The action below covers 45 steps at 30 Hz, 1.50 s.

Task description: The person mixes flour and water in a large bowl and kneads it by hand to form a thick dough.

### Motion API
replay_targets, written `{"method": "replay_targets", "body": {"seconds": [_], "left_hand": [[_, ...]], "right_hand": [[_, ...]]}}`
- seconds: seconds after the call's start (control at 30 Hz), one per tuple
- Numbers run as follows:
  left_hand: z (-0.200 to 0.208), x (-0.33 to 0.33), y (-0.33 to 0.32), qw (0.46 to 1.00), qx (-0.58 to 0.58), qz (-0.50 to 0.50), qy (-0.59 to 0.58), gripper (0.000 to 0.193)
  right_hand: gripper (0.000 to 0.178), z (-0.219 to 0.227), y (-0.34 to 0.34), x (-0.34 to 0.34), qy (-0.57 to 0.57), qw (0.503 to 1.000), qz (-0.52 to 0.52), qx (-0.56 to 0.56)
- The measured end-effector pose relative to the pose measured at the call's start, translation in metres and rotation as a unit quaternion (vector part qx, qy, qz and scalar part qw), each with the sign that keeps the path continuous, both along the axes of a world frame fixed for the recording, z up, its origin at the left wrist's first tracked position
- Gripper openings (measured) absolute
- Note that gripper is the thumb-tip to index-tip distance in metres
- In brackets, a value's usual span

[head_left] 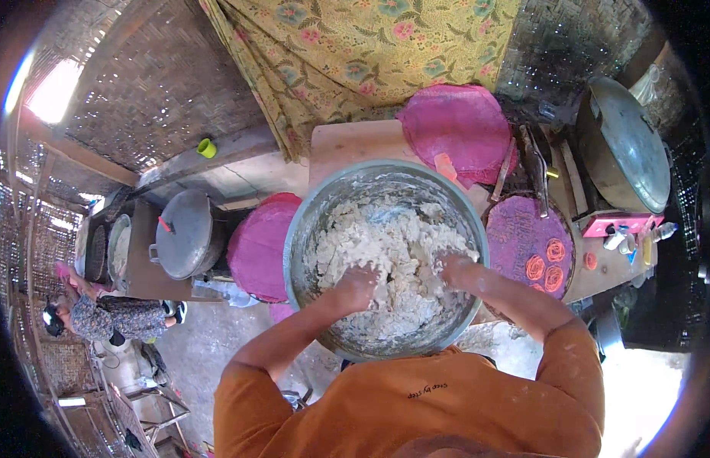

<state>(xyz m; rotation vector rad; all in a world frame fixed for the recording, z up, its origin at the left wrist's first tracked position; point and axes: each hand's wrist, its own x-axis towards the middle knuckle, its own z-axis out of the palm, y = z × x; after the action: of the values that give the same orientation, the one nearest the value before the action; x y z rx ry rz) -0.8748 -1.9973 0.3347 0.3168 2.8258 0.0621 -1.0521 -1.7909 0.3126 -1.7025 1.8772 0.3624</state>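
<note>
A wide grey basin [294, 252] stands in front of me, holding a large mass of pale, lumpy, sticky dough [401, 248]. Both of my hands are sunk in it. On the left of the dough, my left hand [359, 288] is curled into the mass, its fingers mostly covered. My right hand [454, 269] grips dough near the basin's right wall, with pale clumps clinging around the fingers. Smears of dough coat the inner walls of the basin.
Pink round sheets [458, 126] lie behind the basin. At right, a purple round board [527, 229] bears several orange coils, and a large metal pot [626, 145] stands beyond. A lidded pot [185, 233] is at left. Farther left is another person [114, 317].
</note>
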Motion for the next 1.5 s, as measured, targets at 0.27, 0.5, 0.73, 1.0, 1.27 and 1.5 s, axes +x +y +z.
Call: {"method": "replay_targets", "body": {"seconds": [0.27, 0.5, 0.73, 1.0, 1.27, 1.5], "left_hand": [[0.008, -0.062, -0.009, 0.99, -0.015, 0.115, -0.079, 0.055], [-0.026, -0.118, -0.061, 0.985, 0.012, 0.164, 0.046, 0.039], [-0.043, -0.141, -0.086, 0.949, 0.01, 0.29, 0.124, 0.02], [-0.038, -0.153, -0.087, 0.922, 0.075, 0.376, 0.048, 0.015], [-0.064, -0.109, -0.106, 0.993, -0.067, -0.07, 0.074, 0.017], [-0.011, -0.045, -0.051, 0.996, 0.002, -0.086, -0.037, 0.047]], "right_hand": [[0.025, -0.06, -0.044, -0.005, -0.023, 0.995, -0.074, -0.055], [0.011, -0.074, -0.116, -0.063, 0.124, 0.956, 0.044, -0.262], [0.019, -0.052, -0.199, -0.118, 0.108, 0.986, -0.036, -0.119], [0.049, -0.05, -0.167, -0.117, -0.103, 0.943, -0.31, -0.064], [0.043, 0.01, -0.105, -0.037, 0.036, 0.992, 0.053, -0.108], [0.043, 0.039, -0.081, 0.031, -0.182, 0.932, -0.312, 0.027]]}}
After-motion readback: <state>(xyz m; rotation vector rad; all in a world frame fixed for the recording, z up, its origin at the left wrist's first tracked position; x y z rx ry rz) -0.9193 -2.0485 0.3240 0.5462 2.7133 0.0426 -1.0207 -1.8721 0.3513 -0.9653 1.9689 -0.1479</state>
